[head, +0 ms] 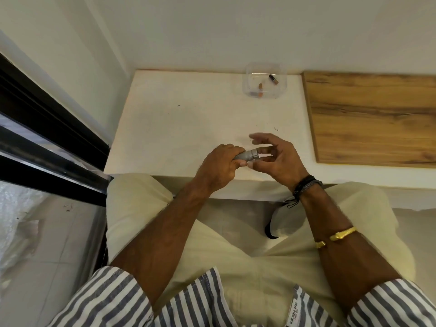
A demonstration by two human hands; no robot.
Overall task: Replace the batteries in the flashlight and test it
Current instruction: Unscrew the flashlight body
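Note:
A small silver flashlight (247, 155) lies sideways in the air just above the near edge of the white table (179, 128). My left hand (219, 166) is wrapped around its body, hiding most of the barrel. My right hand (276, 159) is at the flashlight's right end, fingers spread and slightly blurred, thumb and a fingertip close to the end ring. Whether it grips the end I cannot tell. Two batteries, one copper-toned (260, 87) and one dark with a copper end (273, 79), lie in a clear plastic container (282, 90) at the table's far edge.
A wooden board (372, 119) covers the table to the right. A white wall runs behind the table. A black-framed glass panel (47, 142) stands on the left. My lap in pale trousers sits below the table edge.

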